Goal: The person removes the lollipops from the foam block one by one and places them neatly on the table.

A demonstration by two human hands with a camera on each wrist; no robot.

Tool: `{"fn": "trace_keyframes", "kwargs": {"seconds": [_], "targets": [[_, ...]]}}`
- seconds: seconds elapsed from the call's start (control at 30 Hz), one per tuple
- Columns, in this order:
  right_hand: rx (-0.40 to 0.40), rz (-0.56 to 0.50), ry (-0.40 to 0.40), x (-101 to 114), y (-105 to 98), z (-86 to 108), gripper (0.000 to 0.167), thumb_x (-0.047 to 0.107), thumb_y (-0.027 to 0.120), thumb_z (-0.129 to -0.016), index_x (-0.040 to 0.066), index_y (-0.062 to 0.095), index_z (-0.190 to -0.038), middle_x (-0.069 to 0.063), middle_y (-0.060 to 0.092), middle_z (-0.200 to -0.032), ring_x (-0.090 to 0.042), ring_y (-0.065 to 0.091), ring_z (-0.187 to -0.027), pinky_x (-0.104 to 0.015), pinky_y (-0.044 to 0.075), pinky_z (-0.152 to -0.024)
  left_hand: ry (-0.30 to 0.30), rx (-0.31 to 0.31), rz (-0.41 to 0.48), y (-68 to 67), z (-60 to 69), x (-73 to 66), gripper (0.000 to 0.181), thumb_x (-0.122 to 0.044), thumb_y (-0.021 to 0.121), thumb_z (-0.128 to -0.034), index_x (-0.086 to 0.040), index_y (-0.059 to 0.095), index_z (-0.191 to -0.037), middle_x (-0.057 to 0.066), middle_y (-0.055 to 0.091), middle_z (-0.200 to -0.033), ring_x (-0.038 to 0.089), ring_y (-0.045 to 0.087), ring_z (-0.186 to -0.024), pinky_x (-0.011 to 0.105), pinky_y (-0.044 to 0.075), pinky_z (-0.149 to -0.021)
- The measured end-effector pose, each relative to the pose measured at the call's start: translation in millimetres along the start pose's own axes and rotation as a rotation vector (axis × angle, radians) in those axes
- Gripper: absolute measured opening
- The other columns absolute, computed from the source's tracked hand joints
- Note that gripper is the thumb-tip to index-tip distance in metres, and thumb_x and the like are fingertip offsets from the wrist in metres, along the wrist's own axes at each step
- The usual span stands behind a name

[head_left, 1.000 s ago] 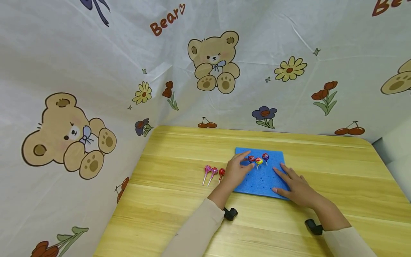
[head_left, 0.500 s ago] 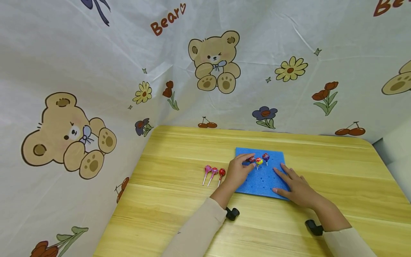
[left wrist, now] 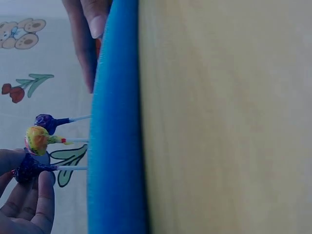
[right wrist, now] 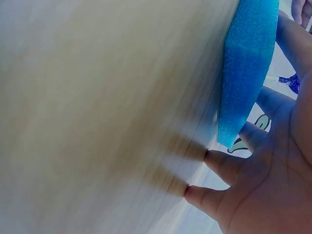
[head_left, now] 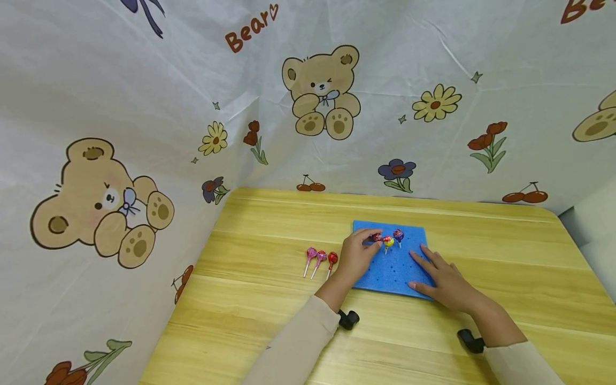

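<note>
My left hand [head_left: 355,259] pinches the wrapped head of a dark lollipop [left wrist: 30,168], whose stick stands in a blue foam board [head_left: 385,275] with small holes. In the head view the fingers partly cover that lollipop. Beside it, a yellow lollipop [head_left: 388,242] and a purple lollipop [head_left: 398,234] stand upright in the same board. My right hand [head_left: 447,280] lies with spread fingers at the board's right side. Some of its fingertips touch the foam, while others reach the table in the right wrist view.
Two pink lollipops [head_left: 316,256] and a red lollipop [head_left: 332,258] lie in a row on the wooden table [head_left: 250,310], left of the board. Bear-patterned cloth [head_left: 192,80] stands behind and to the left of the table.
My left hand has moved slightly right, and its fingers have come over the dark lollipop's head and pinched it. The right hand and the board have stayed in place.
</note>
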State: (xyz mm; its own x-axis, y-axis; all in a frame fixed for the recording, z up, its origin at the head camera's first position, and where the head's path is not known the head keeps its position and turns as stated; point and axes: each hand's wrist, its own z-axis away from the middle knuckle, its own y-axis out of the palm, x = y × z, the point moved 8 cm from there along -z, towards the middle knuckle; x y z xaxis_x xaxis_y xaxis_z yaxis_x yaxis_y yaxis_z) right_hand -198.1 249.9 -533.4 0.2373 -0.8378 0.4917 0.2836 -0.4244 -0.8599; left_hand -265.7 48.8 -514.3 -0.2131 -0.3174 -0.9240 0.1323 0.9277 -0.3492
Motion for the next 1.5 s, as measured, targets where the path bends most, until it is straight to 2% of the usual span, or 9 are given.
{"fn": "trace_keyframes", "kwargs": {"seconds": [0.13,0.33,0.6,0.83,1.13,1.43,1.5], "targets": [[-0.001,0.003,-0.002,0.5,-0.5,-0.1,0.084,0.052,0.066,-0.094,0.014,0.03,-0.16,-0.026,0.015,-0.167,-0.061,0.015,-0.147,-0.083,0.012,-0.108,0.017,-0.026,0.02,-6.2,-1.1,-9.1,0.032,-0.016,0.07,-0.0966,-0.025,0.071,-0.128,-0.004,0.068,-0.123,0.006,0.066,-0.106,0.016,0.056,-0.083],[0.001,0.012,0.0,-1.1,0.4,-0.8,0.085,0.053,0.065,-0.094,0.016,0.029,-0.16,-0.025,0.015,-0.167,-0.06,0.016,-0.147,-0.083,0.012,-0.108,0.025,-0.037,0.049,-13.6,0.1,-20.3,0.032,-0.016,0.07,-0.0964,-0.019,0.071,-0.129,-0.002,0.069,-0.12,0.008,0.067,-0.105,0.017,0.056,-0.086],[0.002,0.005,-0.001,-0.2,0.5,-0.4,0.084,0.053,0.065,-0.094,0.015,0.03,-0.16,-0.025,0.015,-0.167,-0.061,0.015,-0.147,-0.083,0.012,-0.109,0.045,-0.064,0.049,-25.2,5.5,-25.3,0.034,-0.016,0.071,-0.0952,-0.018,0.07,-0.129,-0.001,0.068,-0.118,0.009,0.067,-0.102,0.019,0.057,-0.083],[0.01,0.0,0.003,0.5,0.5,-0.1,0.085,0.054,0.065,-0.094,0.015,0.029,-0.16,-0.025,0.014,-0.167,-0.061,0.014,-0.147,-0.083,0.011,-0.109,-0.011,-0.101,0.082,-40.1,11.6,-22.8,0.035,-0.016,0.073,-0.0941,-0.02,0.068,-0.129,-0.003,0.067,-0.116,0.008,0.065,-0.102,0.022,0.056,-0.081],[0.017,-0.005,0.012,-1.9,2.2,-0.5,0.086,0.054,0.065,-0.093,0.016,0.027,-0.161,-0.025,0.013,-0.167,-0.06,0.012,-0.148,-0.083,0.01,-0.11,-0.02,-0.167,0.119,-68.5,20.4,-15.8,0.03,-0.015,0.074,-0.0925,-0.025,0.07,-0.12,-0.001,0.068,-0.112,0.014,0.065,-0.1,0.024,0.057,-0.078],[0.016,-0.005,0.012,-3.0,2.8,-1.5,0.087,0.055,0.065,-0.093,0.017,0.028,-0.161,-0.024,0.013,-0.168,-0.059,0.012,-0.148,-0.083,0.01,-0.109,-0.085,-0.234,0.11,-99.6,28.6,1.5,0.028,-0.017,0.075,-0.0923,-0.024,0.071,-0.119,-0.001,0.068,-0.111,0.012,0.066,-0.089,0.024,0.058,-0.07],[0.016,-0.002,0.013,-3.6,3.1,-2.0,0.087,0.055,0.065,-0.093,0.017,0.028,-0.161,-0.024,0.013,-0.168,-0.059,0.012,-0.148,-0.083,0.01,-0.109,-0.083,-0.248,0.104,-105.9,29.4,5.1,0.027,-0.016,0.075,-0.0921,-0.023,0.072,-0.118,0.0,0.067,-0.112,0.013,0.066,-0.092,0.023,0.058,-0.072]]}}
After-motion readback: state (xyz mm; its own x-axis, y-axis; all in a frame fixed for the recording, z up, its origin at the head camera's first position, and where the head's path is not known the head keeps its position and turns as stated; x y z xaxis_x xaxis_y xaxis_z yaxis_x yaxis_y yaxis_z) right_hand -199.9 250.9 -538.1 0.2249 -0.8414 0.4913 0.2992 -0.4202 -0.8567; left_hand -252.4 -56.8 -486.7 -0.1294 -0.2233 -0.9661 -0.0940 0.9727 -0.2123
